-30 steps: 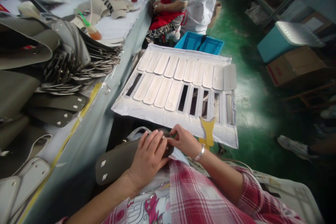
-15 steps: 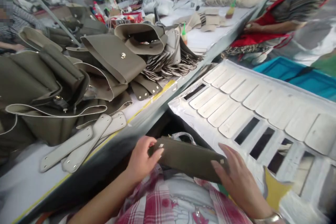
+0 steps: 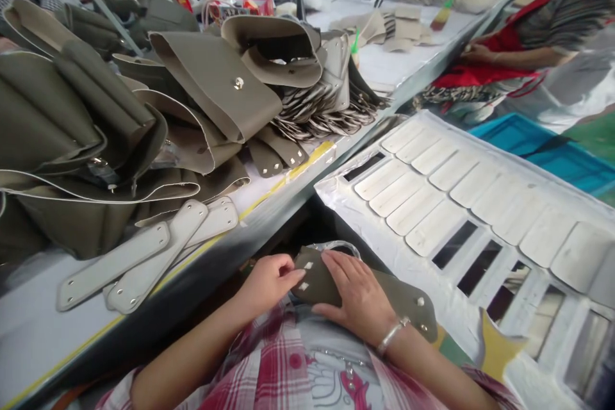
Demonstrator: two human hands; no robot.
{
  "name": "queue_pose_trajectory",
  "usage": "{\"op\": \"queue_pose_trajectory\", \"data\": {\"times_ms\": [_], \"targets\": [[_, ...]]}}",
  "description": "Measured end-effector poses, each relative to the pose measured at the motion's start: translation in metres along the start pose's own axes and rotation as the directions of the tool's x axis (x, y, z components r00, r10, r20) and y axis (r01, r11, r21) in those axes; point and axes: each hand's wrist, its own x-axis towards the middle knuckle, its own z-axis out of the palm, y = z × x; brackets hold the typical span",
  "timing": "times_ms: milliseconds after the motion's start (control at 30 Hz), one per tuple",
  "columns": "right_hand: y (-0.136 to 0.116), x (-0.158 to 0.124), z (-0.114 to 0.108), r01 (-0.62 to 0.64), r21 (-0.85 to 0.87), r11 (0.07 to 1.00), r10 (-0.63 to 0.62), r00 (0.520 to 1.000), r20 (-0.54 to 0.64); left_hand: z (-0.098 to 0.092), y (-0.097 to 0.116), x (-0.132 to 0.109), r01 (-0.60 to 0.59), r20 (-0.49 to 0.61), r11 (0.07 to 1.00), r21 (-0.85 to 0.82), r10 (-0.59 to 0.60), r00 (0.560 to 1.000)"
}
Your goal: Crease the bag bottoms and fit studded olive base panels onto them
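— What fills the view?
— A workbench heaped with olive leather pieces. Beside it, a white slotted tray holds pale strips.
— And the hands?
— An olive strap lies across the lap, long axis left to right. The right hand presses flat on it, fingers loose. The left hand pinches its left end.

Presses an olive leather strap flat under the right hand, gripping its riveted end with the left hand. Sits between a white slotted board carrying pale strap pieces, right, and a worktable heaped with olive bag flaps and pale straps, left.
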Motion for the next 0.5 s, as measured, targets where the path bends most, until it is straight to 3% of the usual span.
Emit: {"op": "queue_pose_trajectory", "data": {"times_ms": [367,500], "targets": [[-0.001,0.004,0.003,0.004,-0.012,1.0,-0.004,1.0,-0.001,-0.009,-0.005,0.009,-0.039,0.022,0.98,0.193,0.036,0.999],[-0.003,0.004,0.002,0.004,0.003,1.0,-0.004,1.0,-0.004,-0.011,-0.01,0.01,-0.057,0.038,0.984,0.168,0.052,0.998]]}}
